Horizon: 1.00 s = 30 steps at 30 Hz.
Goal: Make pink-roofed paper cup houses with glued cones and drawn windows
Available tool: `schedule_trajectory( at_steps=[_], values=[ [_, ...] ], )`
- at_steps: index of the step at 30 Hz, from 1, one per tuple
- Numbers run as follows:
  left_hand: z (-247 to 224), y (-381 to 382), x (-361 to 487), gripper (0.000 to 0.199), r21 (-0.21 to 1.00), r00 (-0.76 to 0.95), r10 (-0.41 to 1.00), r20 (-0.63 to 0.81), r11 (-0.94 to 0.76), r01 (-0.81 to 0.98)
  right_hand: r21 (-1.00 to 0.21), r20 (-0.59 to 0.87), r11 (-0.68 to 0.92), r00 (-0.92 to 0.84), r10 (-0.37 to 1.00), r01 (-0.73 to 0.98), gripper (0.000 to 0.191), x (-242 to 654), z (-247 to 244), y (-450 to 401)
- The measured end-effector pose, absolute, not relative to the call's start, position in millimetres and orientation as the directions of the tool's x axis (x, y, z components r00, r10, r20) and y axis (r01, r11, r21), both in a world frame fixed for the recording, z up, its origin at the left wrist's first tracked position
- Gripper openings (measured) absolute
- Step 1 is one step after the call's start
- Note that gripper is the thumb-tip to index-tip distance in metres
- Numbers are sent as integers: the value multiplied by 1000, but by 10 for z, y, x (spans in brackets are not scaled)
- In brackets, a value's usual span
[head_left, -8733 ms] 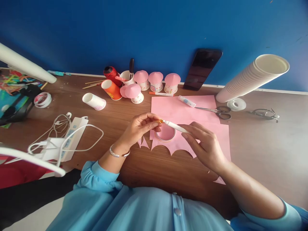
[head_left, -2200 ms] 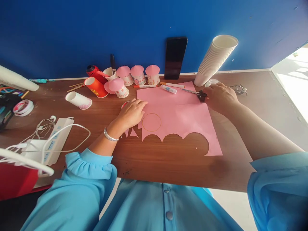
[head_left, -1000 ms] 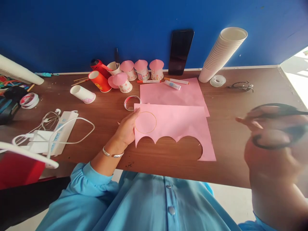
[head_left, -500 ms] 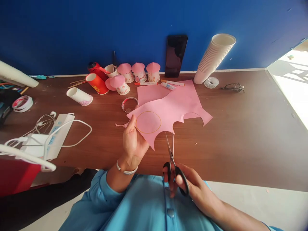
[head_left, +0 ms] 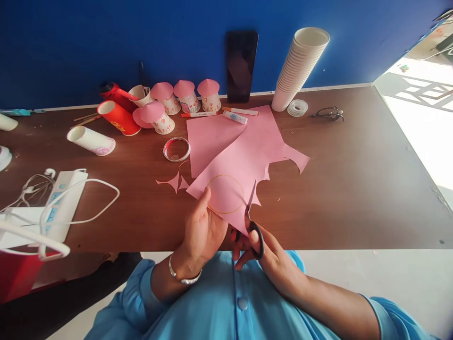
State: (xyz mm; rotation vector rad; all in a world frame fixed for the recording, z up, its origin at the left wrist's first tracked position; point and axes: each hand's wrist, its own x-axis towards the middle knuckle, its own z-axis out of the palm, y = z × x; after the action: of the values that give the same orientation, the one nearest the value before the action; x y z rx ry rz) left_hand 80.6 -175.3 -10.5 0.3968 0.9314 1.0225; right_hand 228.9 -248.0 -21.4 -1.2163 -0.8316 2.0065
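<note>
Here, the scissors [head_left: 248,212] point lengthwise forward at the pink paper [head_left: 244,158].

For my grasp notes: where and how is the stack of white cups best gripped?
Probably around mid-height, from the front: the stack of white cups is tall and slim, with the blue wall behind and a white roll by its base.

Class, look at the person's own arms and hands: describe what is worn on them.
Both arms have light blue sleeves, the left one gathered near its cuff. A silvery open bangle circles the left wrist. The left hand and right hand are bare, without gloves.
</note>
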Motion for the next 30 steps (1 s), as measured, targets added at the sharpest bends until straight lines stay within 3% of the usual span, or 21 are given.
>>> schedule_trajectory(
  at_steps=[5,11,20,30],
  values=[
    [-107,-1762,787,42,687,224,838,-497,538,-489,-813,-471,-554,-356,807,-181,65,2333,-331,-2543],
    [-159,-1787,742,18,729,195,866,-461,495,-473,-803,-451,-552,-377,809,-225,64,2389,-448,-2605],
    [-179,-1865,707,22,793,415,814,-406,539,-282,-813,-483,-560,-355,801,-159,67,2364,-341,-2520],
    [-240,-1863,678,21,798,439,795,-419,553,-240,-810,-504,-574,-355,788,-124,68,2394,-270,-2467]
  ],
)
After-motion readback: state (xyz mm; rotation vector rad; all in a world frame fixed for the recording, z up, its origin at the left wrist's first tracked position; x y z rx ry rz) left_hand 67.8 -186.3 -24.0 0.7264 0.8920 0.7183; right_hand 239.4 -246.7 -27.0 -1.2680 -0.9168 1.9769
